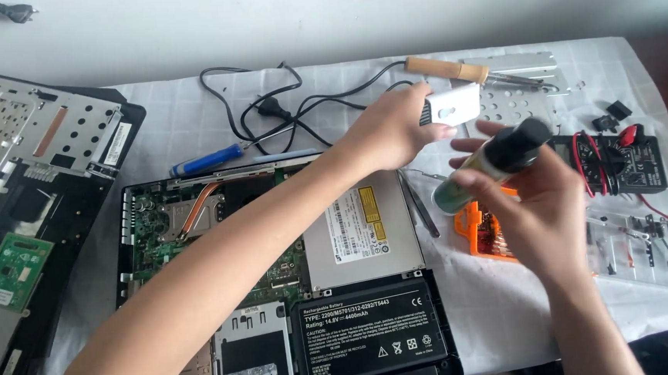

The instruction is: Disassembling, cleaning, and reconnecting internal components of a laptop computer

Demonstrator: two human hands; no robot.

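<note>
Head camera looks down at one opened laptop [278, 291] with one black battery [366, 340] and one silver disc drive [360, 228], plus one blue screwdriver [207, 160], one wooden-handled soldering iron [450, 70], one orange bit case [482, 236] and one black meter [626, 163] (its leads red and black) on the white cloth [496, 309]. My left hand [389, 134] is half closed, pinching a small white part [453, 105] above the cloth near the iron, while my right hand [540, 206] is wrapped around a dark-capped bottle [495, 162], tilted, just over the bit case.
</note>
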